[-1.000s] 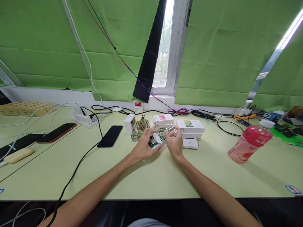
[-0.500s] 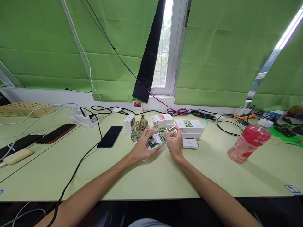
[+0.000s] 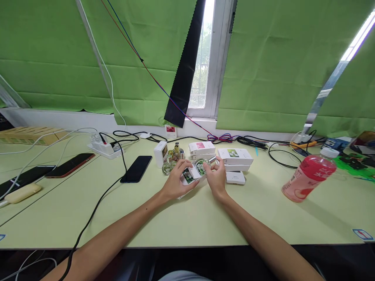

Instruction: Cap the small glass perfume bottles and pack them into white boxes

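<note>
My left hand (image 3: 175, 180) is closed around a small white box (image 3: 189, 176) with a photo of white flowers and green leaves on its face. In my right hand (image 3: 216, 177) is a round clear glass perfume bottle (image 3: 200, 167) with a silver cap, tilted toward the upper right. The bottle's lower edge meets or overlaps the box's right end; I cannot tell how far it sits inside. Several perfume bottles (image 3: 169, 167) with gold and silver caps stand just beyond my left hand, beside an upright white box (image 3: 160, 154).
Stacked white boxes (image 3: 234, 155) lie beyond my right hand, near a flat white box (image 3: 235, 178). A pink drink bottle (image 3: 309, 176) stands right. Left are a black phone (image 3: 136, 169), a power strip (image 3: 105, 149) and a black cable (image 3: 101, 201) crossing the table (image 3: 205, 226).
The perfume bottle and the box have shifted very slightly, down and to the left. Both hands keep their hold and have hardly moved.
</note>
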The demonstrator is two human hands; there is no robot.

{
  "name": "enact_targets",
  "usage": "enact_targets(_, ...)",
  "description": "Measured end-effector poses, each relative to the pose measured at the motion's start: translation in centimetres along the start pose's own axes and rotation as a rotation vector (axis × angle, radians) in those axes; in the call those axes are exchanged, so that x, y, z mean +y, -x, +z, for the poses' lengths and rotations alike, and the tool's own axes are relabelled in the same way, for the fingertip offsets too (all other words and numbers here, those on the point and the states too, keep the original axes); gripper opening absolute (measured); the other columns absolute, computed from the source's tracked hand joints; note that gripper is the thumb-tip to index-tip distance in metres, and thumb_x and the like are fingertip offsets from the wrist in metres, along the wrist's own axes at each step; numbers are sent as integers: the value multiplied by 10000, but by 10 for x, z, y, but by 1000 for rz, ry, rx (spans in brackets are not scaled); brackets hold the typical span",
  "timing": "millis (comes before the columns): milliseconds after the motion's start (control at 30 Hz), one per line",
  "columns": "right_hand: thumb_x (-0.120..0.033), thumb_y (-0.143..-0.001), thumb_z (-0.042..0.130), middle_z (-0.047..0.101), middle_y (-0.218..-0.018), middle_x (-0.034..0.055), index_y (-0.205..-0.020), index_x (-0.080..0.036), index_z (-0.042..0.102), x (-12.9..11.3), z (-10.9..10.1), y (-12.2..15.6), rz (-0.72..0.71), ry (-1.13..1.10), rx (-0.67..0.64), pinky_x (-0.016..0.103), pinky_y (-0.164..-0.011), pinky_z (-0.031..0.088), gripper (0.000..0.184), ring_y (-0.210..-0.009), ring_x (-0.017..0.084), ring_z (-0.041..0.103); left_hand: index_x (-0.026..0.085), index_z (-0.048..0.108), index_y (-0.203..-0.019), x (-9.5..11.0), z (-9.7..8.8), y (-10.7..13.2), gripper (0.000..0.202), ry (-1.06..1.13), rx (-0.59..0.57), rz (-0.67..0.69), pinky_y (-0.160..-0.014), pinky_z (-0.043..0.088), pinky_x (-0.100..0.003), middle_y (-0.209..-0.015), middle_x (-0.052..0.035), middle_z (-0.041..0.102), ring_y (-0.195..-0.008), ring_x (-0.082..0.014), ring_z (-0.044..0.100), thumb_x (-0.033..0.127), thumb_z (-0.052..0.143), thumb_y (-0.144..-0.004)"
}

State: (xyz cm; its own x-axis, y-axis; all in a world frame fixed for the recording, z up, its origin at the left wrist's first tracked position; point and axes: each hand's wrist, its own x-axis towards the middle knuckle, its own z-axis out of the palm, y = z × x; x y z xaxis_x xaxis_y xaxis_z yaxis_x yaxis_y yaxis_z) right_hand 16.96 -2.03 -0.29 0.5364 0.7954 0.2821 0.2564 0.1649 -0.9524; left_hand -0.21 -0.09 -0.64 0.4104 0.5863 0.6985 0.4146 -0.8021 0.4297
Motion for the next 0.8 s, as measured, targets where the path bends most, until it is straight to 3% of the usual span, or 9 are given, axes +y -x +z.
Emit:
enact_targets(267, -480, -753, 681, 530, -594, -78, -1301, -135, 562, 3, 2, -2, 6, -3, -2, 293, -669, 431, 658, -603, 187, 562, 231, 568, -1092, 1, 0, 0, 387, 4, 5, -10, -973, 518, -411, -1214, -100, 605, -1131, -256, 615, 349, 785, -795)
enact_targets(800, -484, -780, 677, 664, -679, -12, -1359, -119, 538, -1, 0, 1, 26, 3, -83, 292, -647, 472, 699, -660, 215, 642, 227, 580, -1053, 3, 0, 1, 372, -18, 52, -18, -954, 528, -411, -1196, -100, 618, -1120, -257, 627, 342, 796, -774)
